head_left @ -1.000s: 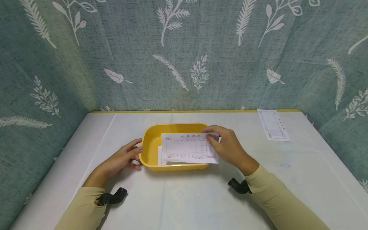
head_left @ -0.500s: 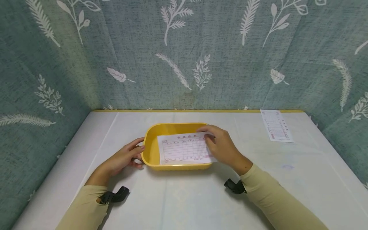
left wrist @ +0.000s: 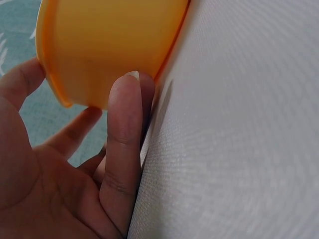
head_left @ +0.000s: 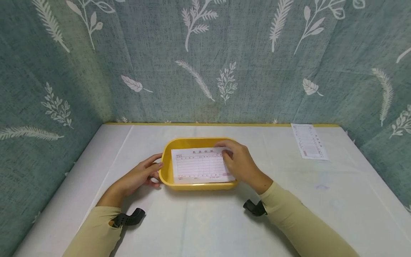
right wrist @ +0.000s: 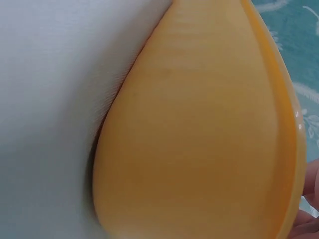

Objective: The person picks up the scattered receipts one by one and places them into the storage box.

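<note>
The yellow basin (head_left: 199,187) stands on the white table, with a printed paper slip (head_left: 196,166) lying level across its opening, between the rims. My right hand (head_left: 242,164) pinches the slip's right end between thumb and fingers, over the basin's right side. At the basin's left end my left hand (head_left: 138,176) touches the rim with fingers spread and relaxed. The left wrist view shows the left hand (left wrist: 75,164) with fingertips against the basin's outer wall (left wrist: 109,55). In the right wrist view the basin's wall (right wrist: 194,124) hides most of the right hand (right wrist: 311,199).
Another printed slip (head_left: 309,142) lies at the table's back right, by the yellow back edge (head_left: 257,125). Patterned green cloth (head_left: 205,71) hangs behind and beside the white table (head_left: 199,221). A black band with a mount is on each wrist.
My right hand has moved left with the slip, which now lies more fully over the basin and covers the paper seen beneath it before. My left hand stays at the basin's left end.
</note>
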`<state>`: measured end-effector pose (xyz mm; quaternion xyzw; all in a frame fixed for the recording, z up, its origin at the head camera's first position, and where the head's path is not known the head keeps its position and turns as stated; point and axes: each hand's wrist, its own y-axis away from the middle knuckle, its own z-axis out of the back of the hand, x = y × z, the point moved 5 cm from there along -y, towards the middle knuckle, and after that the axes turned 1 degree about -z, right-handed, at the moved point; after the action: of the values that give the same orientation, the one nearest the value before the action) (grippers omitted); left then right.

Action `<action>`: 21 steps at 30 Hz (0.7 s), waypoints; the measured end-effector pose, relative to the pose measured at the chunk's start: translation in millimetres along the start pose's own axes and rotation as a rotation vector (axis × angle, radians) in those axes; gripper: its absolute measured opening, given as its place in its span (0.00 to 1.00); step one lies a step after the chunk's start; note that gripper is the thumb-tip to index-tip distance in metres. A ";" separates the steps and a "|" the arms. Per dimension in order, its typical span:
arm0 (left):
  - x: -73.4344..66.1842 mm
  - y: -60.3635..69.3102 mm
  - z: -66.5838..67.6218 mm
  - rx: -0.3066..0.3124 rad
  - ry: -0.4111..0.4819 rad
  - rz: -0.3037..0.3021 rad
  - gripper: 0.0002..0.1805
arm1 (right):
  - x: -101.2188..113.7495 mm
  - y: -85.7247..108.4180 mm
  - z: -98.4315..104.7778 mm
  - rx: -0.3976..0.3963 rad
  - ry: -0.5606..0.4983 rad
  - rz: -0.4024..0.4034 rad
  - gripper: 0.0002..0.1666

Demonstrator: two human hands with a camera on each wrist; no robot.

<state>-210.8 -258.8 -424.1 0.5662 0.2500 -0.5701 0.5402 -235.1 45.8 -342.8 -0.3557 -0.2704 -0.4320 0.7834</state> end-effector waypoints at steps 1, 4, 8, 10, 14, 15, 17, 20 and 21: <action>0.5 0.1 0.1 0.001 0.000 0.001 0.38 | 0.3 -0.6 -1.6 0.002 -0.001 0.000 0.19; 1.3 0.2 0.0 -0.002 0.001 -0.002 0.37 | 1.2 -2.6 -5.2 0.000 -0.008 -0.001 0.19; 2.2 -0.4 0.1 -0.003 -0.003 -0.011 0.37 | 1.0 -5.6 -9.2 0.000 -0.019 -0.008 0.19; 2.8 -0.5 0.1 -0.003 -0.003 -0.007 0.36 | 0.0 -6.6 -11.6 0.008 -0.024 -0.023 0.19; 2.9 -1.0 0.1 -0.003 0.001 -0.009 0.36 | -2.4 -7.3 -15.9 0.019 -0.039 -0.059 0.19; 2.7 -0.9 0.2 -0.004 0.003 -0.010 0.36 | -2.8 -7.3 -17.1 0.024 -0.046 -0.065 0.19; 2.2 -1.0 0.3 -0.005 0.003 -0.016 0.37 | -3.5 -7.0 -19.3 0.031 -0.050 -0.074 0.18; 1.8 -0.2 0.1 -0.005 -0.005 -0.009 0.37 | -4.0 -6.9 -22.9 0.045 -0.050 -0.086 0.18; 1.6 0.2 0.1 -0.005 -0.007 -0.008 0.37 | -4.2 -6.9 -24.0 0.051 -0.047 -0.088 0.18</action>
<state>-210.3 -259.5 -425.4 0.5619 0.2516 -0.5737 0.5402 -240.3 26.3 -358.1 -0.3335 -0.3151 -0.4506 0.7658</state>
